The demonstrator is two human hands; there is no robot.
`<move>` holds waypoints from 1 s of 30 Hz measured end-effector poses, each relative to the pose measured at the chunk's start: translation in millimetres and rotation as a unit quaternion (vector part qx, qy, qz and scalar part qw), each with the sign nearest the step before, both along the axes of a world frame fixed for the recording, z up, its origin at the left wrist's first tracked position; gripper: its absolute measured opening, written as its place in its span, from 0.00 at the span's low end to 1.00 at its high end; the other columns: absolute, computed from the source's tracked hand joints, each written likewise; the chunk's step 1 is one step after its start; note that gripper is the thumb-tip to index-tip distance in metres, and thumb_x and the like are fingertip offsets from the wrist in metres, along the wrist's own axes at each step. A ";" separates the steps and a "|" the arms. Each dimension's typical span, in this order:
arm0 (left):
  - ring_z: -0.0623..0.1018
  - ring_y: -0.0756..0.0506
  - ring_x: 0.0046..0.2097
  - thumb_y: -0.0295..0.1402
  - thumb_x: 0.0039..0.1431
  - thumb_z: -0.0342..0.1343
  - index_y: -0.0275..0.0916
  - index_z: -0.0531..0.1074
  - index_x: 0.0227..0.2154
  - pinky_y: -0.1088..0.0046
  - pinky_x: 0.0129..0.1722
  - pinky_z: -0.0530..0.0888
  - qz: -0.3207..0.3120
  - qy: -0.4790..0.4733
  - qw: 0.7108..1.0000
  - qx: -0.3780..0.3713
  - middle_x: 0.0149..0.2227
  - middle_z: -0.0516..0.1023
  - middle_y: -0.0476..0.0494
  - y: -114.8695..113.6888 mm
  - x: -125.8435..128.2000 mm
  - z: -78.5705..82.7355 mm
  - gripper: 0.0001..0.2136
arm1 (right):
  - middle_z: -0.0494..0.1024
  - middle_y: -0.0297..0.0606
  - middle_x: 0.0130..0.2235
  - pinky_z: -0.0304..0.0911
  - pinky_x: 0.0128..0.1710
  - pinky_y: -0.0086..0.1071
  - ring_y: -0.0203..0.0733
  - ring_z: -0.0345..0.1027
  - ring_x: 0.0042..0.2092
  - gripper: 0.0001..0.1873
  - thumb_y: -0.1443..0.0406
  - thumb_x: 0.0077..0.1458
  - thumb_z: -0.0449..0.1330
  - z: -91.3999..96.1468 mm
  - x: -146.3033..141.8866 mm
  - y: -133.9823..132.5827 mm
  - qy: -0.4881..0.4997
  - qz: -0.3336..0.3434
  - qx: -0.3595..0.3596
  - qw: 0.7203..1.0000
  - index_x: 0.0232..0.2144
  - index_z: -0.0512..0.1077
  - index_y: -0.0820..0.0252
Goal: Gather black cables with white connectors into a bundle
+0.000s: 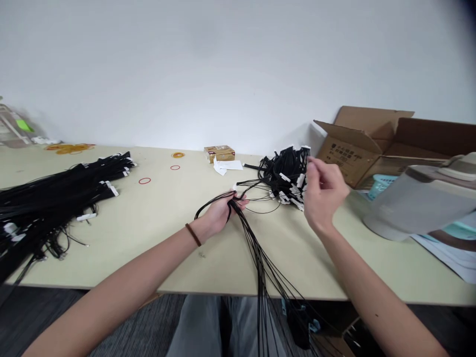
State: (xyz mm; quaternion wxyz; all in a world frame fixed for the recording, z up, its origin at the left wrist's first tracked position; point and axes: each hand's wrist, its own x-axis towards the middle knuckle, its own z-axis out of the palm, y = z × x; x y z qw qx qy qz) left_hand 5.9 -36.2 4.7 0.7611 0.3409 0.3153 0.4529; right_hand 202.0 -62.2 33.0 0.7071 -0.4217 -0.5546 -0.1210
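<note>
My left hand [219, 212] is closed around a bunch of thin black cables [256, 253] over the middle of the table. The strands run down past the table's front edge, and a white connector shows by the fingertips. My right hand [324, 191] is raised beside a heap of black cables [284, 171] with white connectors. Its fingers are curled with thumb and index finger pinched together; what they hold, if anything, is too small to make out. On the left lies a large pile of black cables [63, 198] with white connectors at its ends.
An open cardboard box [345, 153] stands at the back right, behind a translucent jug [412, 198] and a light-blue basket [381, 184]. A small gold box [219, 152], white paper [228, 165], red rubber bands [145, 181] and yellow rubber bands [70, 148] lie along the back.
</note>
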 end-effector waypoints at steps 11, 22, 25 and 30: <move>0.75 0.50 0.32 0.29 0.55 0.49 0.33 0.68 0.27 0.72 0.36 0.69 0.028 -0.011 0.996 0.090 0.30 0.75 0.42 -1.8 6.0 -2.7 0.06 | 0.66 0.31 0.20 0.50 0.24 0.29 0.33 0.54 0.25 0.05 0.67 0.51 0.57 -28.0 -39.2 -7.7 -0.369 -0.099 0.021 0.924 0.24 0.69 0.59; 0.74 0.50 0.34 0.31 0.55 0.50 0.33 0.67 0.28 0.73 0.37 0.69 0.015 -0.003 0.991 0.130 0.32 0.73 0.42 -5.9 7.3 -4.4 0.06 | 0.64 0.31 0.20 0.48 0.25 0.29 0.33 0.52 0.26 0.07 0.68 0.52 0.56 -27.8 -39.1 -7.9 -0.382 -0.114 0.011 0.917 0.22 0.67 0.59; 0.74 0.50 0.35 0.32 0.55 0.51 0.33 0.67 0.28 0.73 0.36 0.69 0.026 0.001 0.991 0.133 0.32 0.72 0.42 -6.5 6.9 -3.5 0.06 | 0.63 0.31 0.20 0.48 0.25 0.29 0.34 0.52 0.25 0.08 0.68 0.51 0.56 -27.3 -40.5 -8.4 -0.384 -0.116 0.008 0.916 0.21 0.66 0.59; 0.74 0.49 0.36 0.35 0.52 0.55 0.34 0.66 0.28 0.73 0.36 0.69 0.028 0.005 0.989 0.146 0.32 0.71 0.44 -5.0 6.6 -5.3 0.08 | 0.63 0.32 0.20 0.49 0.25 0.29 0.34 0.51 0.26 0.07 0.69 0.52 0.55 -26.2 -42.2 -9.3 -0.385 -0.101 0.000 0.917 0.22 0.66 0.60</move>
